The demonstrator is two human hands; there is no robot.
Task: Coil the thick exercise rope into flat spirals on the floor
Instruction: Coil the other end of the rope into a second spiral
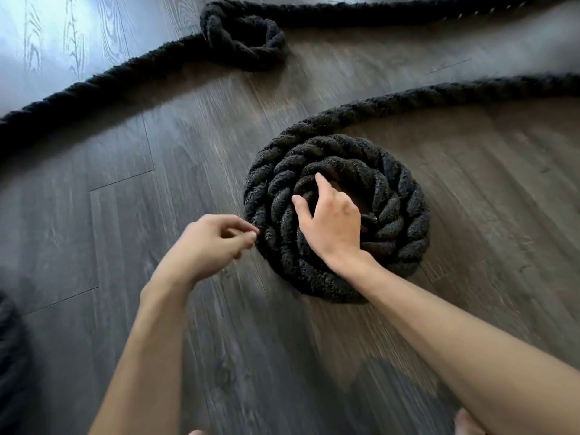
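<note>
Closest in, at the bottom edge, bare toes [467, 423] rest on the dark wood-grain plank floor [125, 199], and two bare forearms reach forward from there. The left hand [216, 240] hangs just beside the near-left edge of the spiral [398, 199]. Its fingers are loosely curled, with the thumb and forefinger tips close together right at the outermost turn. Motion blur hides whether they pinch any fibre or only brush it. The right hand [332, 224] lies palm-down on top of the spiral. Its forefinger is stretched out onto the innermost turn and its thumb is spread across the next one. Its remaining fingers dip toward the small hollow at the centre, where they cannot be seen. The spiral is a flat coil of about three tight turns of thick, fuzzy, black twisted exercise rope [470, 95], lying on the floor right of centre. From the outer turn the rope sweeps up and away to the right edge. Farther off, near the top, another stretch of it curls into a small loose loop [251, 39]. One length trails from there to the left edge and another runs along the top. A blurred dark shape [9, 340] sits at the lower left edge.
</note>
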